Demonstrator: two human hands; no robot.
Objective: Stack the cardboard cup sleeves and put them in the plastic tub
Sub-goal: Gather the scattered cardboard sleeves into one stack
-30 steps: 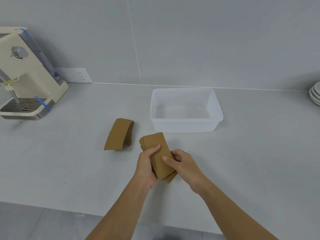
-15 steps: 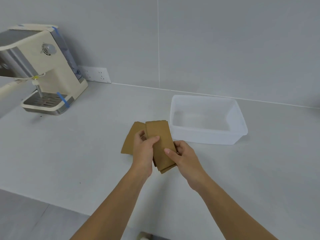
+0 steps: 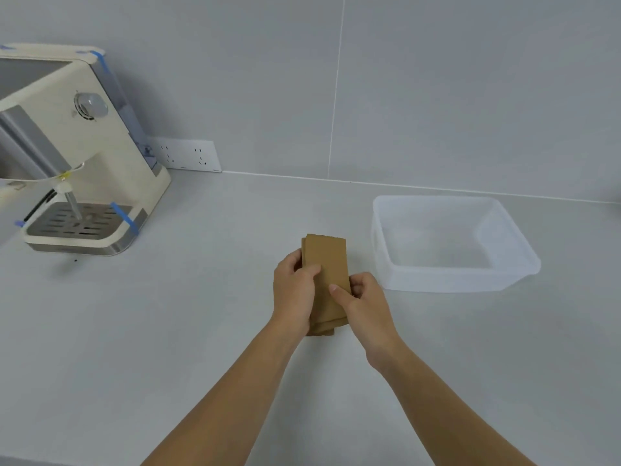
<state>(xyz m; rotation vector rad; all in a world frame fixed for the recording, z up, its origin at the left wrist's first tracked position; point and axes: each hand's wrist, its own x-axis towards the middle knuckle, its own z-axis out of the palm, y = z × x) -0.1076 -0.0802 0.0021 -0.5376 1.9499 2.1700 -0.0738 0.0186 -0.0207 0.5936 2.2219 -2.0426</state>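
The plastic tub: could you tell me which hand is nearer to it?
Right. The right hand grips the sleeve stack on the side facing the plastic tub; the left hand grips the far side.

- A pale grey counter [image 3: 201, 331] ran to a grey tiled wall [image 3: 437, 79].
- A cream espresso machine [image 3: 74, 156] with blue tape strips stood at the counter's far left corner.
- A white socket strip [image 3: 188, 155] sat low on the wall, just beside the machine.
- Light was soft and even.
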